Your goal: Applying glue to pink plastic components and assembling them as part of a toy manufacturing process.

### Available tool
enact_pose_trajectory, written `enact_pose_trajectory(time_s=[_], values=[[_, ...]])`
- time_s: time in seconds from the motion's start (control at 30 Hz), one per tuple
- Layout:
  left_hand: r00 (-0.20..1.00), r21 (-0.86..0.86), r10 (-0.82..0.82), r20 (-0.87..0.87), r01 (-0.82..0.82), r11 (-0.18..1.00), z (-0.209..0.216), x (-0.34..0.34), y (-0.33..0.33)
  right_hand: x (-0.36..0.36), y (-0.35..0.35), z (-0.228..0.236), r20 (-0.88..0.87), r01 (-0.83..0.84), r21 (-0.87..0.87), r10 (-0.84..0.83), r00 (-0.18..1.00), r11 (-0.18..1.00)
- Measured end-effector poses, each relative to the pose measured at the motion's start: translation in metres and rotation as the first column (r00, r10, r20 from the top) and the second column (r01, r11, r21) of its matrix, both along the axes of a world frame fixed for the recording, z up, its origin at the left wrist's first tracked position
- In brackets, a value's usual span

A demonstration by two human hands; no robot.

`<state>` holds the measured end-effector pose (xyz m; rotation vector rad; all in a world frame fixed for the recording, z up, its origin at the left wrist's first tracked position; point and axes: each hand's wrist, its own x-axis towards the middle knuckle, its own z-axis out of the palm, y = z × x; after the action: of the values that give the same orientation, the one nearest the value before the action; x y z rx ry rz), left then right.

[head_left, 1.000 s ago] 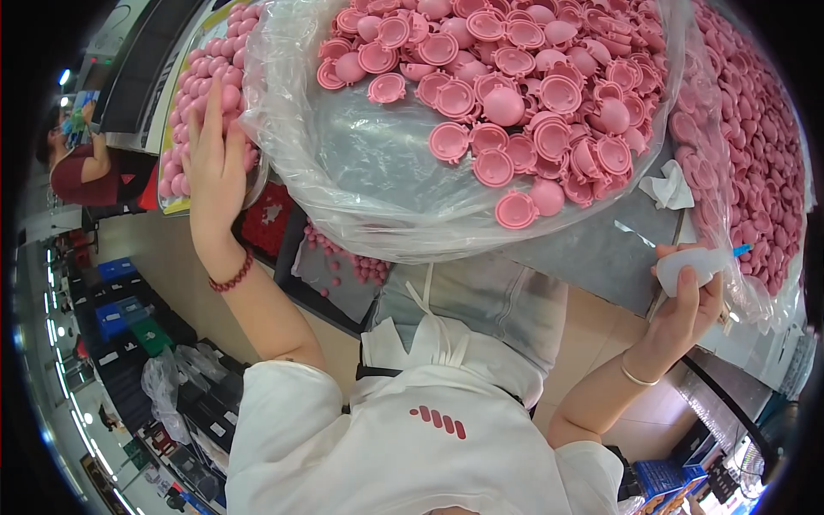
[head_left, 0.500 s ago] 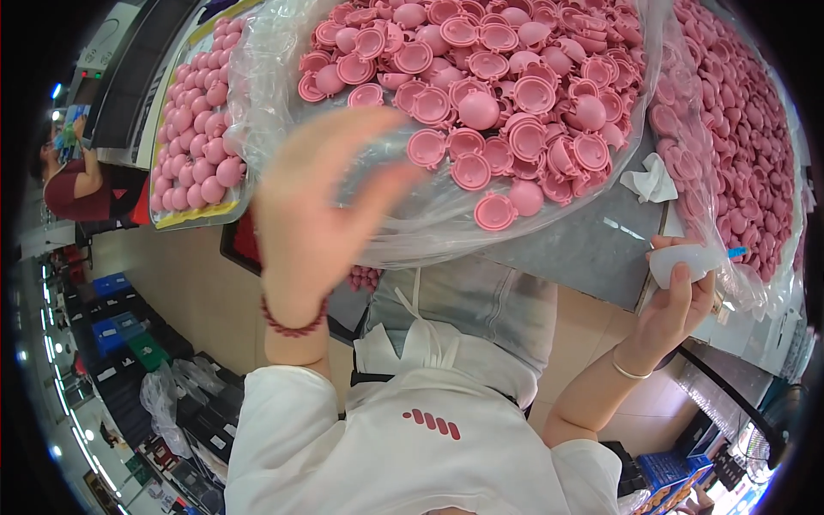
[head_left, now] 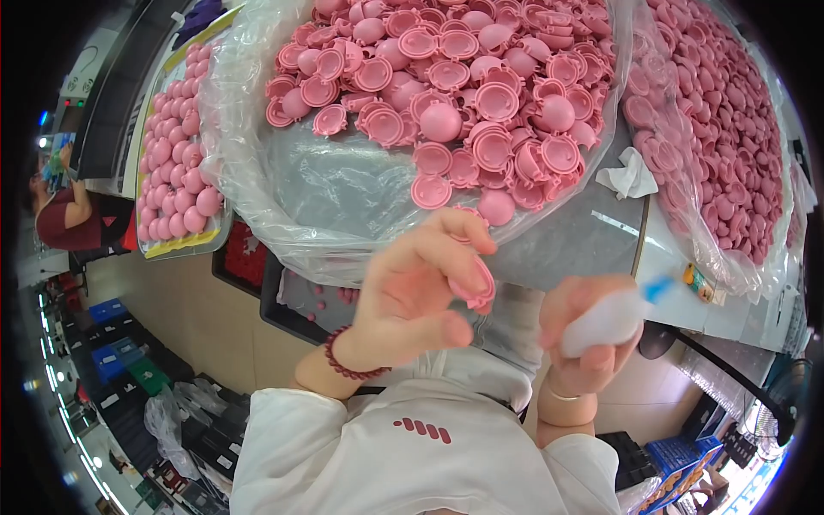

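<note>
Between the fingers of my left hand (head_left: 399,287) is a small pink plastic shell (head_left: 483,296), partly hidden by the fingertips. My right hand (head_left: 577,365), somewhat blurred, is wrapped round a white squeeze bottle (head_left: 608,324) with a blue nozzle (head_left: 658,290) that points up and to the right. Both hands are in front of my body, near the table's front edge. Just beyond my left hand lies an open clear plastic bag (head_left: 326,176), with a heap of pink round shells (head_left: 498,101) on it, some showing hollow insides.
A tray (head_left: 225,233) of pink balls (head_left: 178,172) stands at the left. At the right another bag holds more pink shells (head_left: 730,146), beside a crumpled white tissue (head_left: 629,174). Below the table edge are dark bins (head_left: 287,313). A person (head_left: 64,215) is at the far left.
My left hand has come down and right from over the bag and now holds a pink shell. My right hand has brought the bottle leftward, closer to it. The view has shifted slightly.
</note>
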<state>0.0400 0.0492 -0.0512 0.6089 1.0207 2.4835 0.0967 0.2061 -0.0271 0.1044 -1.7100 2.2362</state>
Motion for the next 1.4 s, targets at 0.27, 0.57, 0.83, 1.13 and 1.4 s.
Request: enact_pose_trajectory(time_s=[0.27,0.57,0.83,1.13,1.4], values=[[0.967,-0.036,-0.143,0.209,0.154,0.987,0.006,0.022,0.014,0.001,0.022,-0.004,-0.254,0.204,-0.033,-0.205,0.945,0.978],[0.985,-0.081,-0.056,0.163,0.07,0.994,0.003,0.024,0.017,0.01,0.022,0.021,-0.545,0.37,0.56,-0.007,0.839,0.741],[0.986,-0.106,-0.055,0.157,0.072,0.992,0.005,0.026,0.015,0.011,0.018,0.02,-0.535,0.388,0.581,-0.023,0.845,0.715],[0.987,-0.12,-0.082,0.138,0.099,0.988,0.007,0.025,0.014,0.008,0.02,0.021,-0.549,0.423,0.533,-0.08,0.832,0.733],[0.983,-0.11,-0.091,0.162,0.109,0.988,0.008,0.023,0.013,0.007,0.018,0.018,-0.592,0.458,0.475,-0.111,0.798,0.751]])
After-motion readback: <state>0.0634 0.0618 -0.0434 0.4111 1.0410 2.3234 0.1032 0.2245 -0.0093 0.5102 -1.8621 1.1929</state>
